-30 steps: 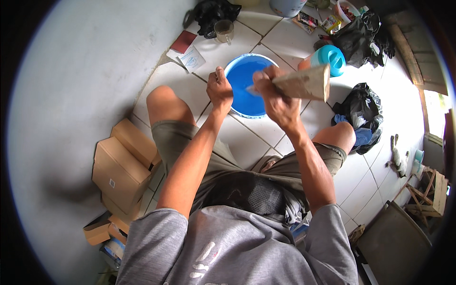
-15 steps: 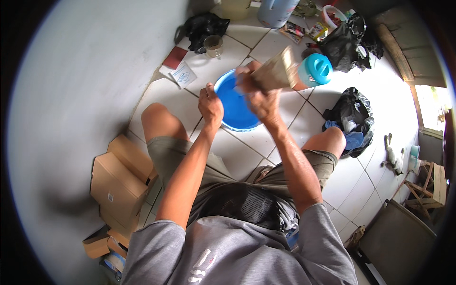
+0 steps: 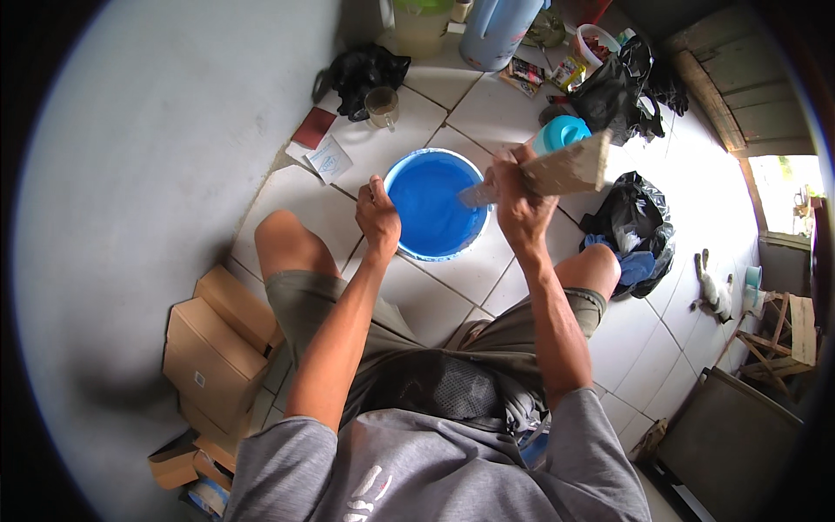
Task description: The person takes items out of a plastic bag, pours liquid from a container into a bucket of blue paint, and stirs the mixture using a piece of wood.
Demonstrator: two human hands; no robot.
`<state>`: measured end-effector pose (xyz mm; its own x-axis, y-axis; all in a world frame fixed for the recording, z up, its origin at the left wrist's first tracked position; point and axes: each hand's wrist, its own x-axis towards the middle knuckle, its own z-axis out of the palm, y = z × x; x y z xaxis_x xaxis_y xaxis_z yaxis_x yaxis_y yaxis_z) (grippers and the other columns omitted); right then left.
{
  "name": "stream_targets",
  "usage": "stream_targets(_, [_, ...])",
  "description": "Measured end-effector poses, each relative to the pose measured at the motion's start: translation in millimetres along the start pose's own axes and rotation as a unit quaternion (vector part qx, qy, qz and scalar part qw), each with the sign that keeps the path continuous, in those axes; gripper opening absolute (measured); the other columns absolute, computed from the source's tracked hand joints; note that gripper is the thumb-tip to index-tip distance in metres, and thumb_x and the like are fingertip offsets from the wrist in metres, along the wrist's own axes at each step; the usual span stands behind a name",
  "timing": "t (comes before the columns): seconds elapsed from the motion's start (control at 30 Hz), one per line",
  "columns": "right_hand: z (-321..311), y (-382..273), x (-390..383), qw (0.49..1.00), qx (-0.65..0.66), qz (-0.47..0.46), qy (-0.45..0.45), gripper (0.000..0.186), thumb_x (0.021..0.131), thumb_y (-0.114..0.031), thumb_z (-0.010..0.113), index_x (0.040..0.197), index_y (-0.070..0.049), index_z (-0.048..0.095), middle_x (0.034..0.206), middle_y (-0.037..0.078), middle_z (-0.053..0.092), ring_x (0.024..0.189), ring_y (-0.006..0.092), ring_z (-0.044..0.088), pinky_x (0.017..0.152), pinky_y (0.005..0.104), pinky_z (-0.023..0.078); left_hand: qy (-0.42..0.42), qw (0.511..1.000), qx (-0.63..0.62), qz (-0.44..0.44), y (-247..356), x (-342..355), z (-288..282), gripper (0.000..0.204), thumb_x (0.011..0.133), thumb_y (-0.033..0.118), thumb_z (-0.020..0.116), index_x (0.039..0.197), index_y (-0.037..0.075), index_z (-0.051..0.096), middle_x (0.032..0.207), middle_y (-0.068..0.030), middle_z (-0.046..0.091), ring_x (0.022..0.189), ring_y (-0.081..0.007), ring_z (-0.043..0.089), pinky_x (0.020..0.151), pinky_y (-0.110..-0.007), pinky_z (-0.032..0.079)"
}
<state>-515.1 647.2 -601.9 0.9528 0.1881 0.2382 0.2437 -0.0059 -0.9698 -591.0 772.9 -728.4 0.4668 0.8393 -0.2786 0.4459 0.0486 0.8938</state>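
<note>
Between my knees on the floor stands a round blue bucket (image 3: 402, 247) with a pale, stained rim; its inside is blue, and I cannot tell whether liquid fills it. My left hand (image 3: 378, 217) grips its left rim, fingers curled over and thumb up. My right hand (image 3: 522, 196) is closed around a flat wooden piece (image 3: 565, 165) with a worn, whitish surface. Its wide end points right and up; a narrower grey, blurred end reaches left over the bucket's right rim. That motion blur hides the narrow end's exact shape.
A turquoise-lidded jug (image 3: 561, 132) stands just behind the wooden piece. Black plastic bags (image 3: 639, 226) lie to the right. A glass mug (image 3: 381, 107), white paper packet (image 3: 329, 160) and blue flask (image 3: 491, 35) are farther back. Cardboard boxes (image 3: 213, 357) sit left; a cat (image 3: 716, 287) lies far right.
My right hand has moved right and slightly down from above the bucket, turning the wooden piece so its wide end now overlaps the jug. My left hand stays on the rim.
</note>
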Motion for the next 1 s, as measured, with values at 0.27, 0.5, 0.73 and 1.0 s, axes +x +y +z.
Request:
stream_targets(0.27, [45.4,12.3,-9.4,0.982,-0.035,-0.054,-0.178,0.015,0.080,-0.009,0.050,0.067,-0.002,0.048,0.060,0.001,0.048,0.058,0.0089,0.048,0.055,0.0240,0.039,-0.004,1.000,-0.015,-0.001,-4.7,5.5,0.9,0.048,0.089,0.038,0.037,0.088,-0.006,0.054,0.081,-0.0195,0.057,0.075,-0.0302,0.053,0.073,-0.038,0.041])
stream_targets(0.5, [3.2,-2.6,-30.6,0.987,0.036,0.019,-0.157,0.012,0.074,0.002,0.048,0.064,-0.005,0.047,0.057,-0.001,0.038,0.050,0.0091,0.039,0.045,0.0251,0.033,0.047,0.944,0.150,0.289,-24.2,11.3,0.3,0.045,0.090,0.036,0.036,0.088,-0.005,0.052,0.085,-0.0195,0.055,0.076,-0.0348,0.051,0.073,-0.041,0.040])
stream_targets(0.73, [0.8,0.1,9.2,1.000,0.002,0.008,-0.025,0.014,0.076,-0.002,0.052,0.062,-0.003,0.049,0.055,0.000,0.047,0.049,0.0093,0.046,0.045,0.0247,0.036,-0.006,1.000,-0.005,-0.007,-3.3,4.8,-1.0,0.047,0.088,0.038,0.037,0.089,-0.005,0.053,0.082,-0.0212,0.056,0.076,-0.0341,0.053,0.072,-0.041,0.041])
stream_targets(1.0, [44.0,12.4,-10.6,0.990,0.048,0.008,-0.131,0.015,0.078,-0.004,0.054,0.065,-0.003,0.047,0.057,0.003,0.044,0.053,0.0103,0.042,0.049,0.0257,0.036,0.003,1.000,0.015,0.014,-6.7,7.9,-0.5,0.045,0.088,0.037,0.037,0.086,-0.005,0.053,0.080,-0.0225,0.056,0.075,-0.0357,0.053,0.071,-0.041,0.040])
